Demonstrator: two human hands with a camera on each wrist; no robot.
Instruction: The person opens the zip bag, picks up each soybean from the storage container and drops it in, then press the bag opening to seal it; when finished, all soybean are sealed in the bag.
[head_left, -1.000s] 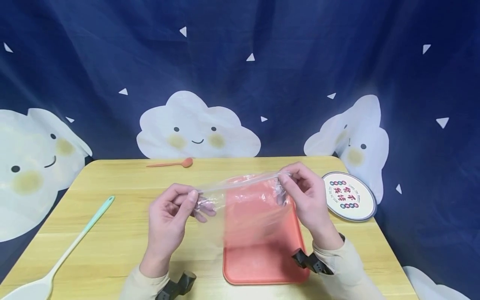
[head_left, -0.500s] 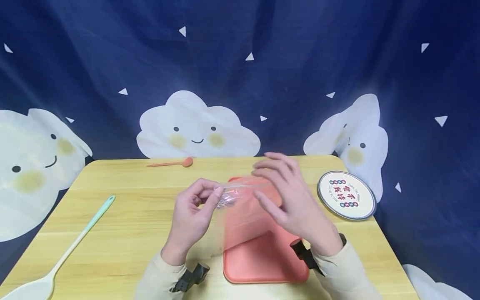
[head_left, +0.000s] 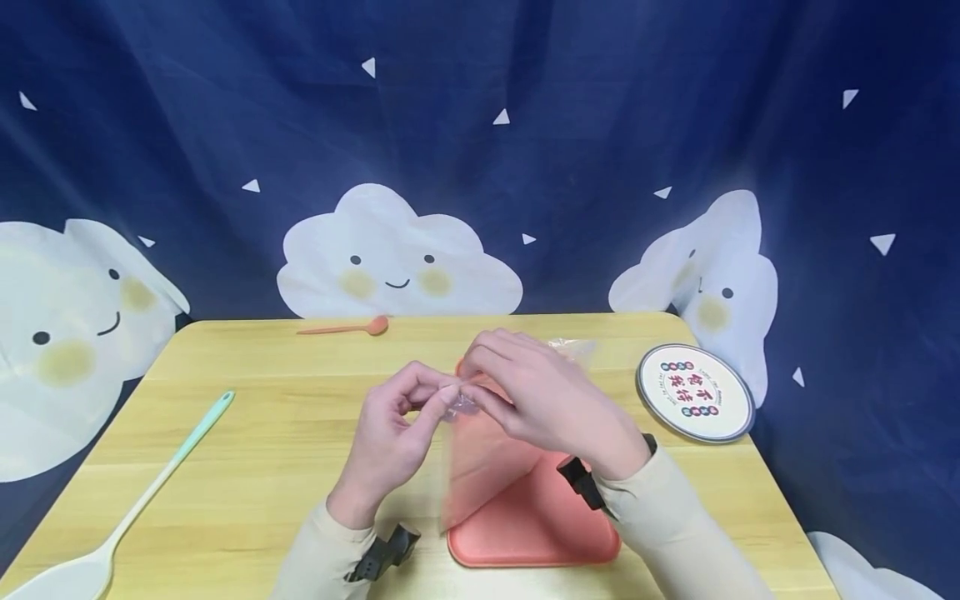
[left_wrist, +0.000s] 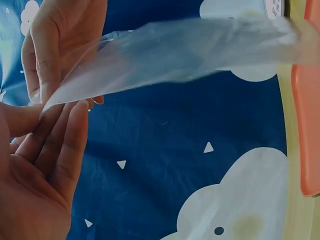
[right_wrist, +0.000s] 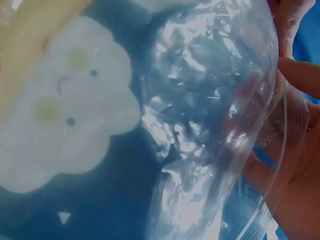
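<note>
A clear plastic zip bag point(head_left: 487, 471) hangs over the coral-red tray point(head_left: 540, 542), which shows through it. My left hand point(head_left: 393, 433) pinches the bag's top edge between thumb and index finger. Close against it, my right hand point(head_left: 551, 392) pinches the same edge, the fingertips of both hands almost meeting. In the left wrist view the bag point(left_wrist: 175, 52) stretches away from the pinching fingers as a thin sheet. Crinkled, shiny film fills much of the right wrist view, where the bag's ridged zip strip point(right_wrist: 285, 125) runs beside a hand. I cannot see anything inside the bag.
An oval white plate with printed characters point(head_left: 696, 393) lies at the table's right edge. At the back is a small orange-red spoon point(head_left: 345, 327). A long spoon with a mint-green handle point(head_left: 168, 471) lies on the left. Behind the wooden table point(head_left: 262, 467) hangs a blue cloud-print curtain point(head_left: 450, 100).
The right hand let go of the bag's right end, moved left and now pinches the edge beside the left hand. The left hand moved right and still holds the bag.
</note>
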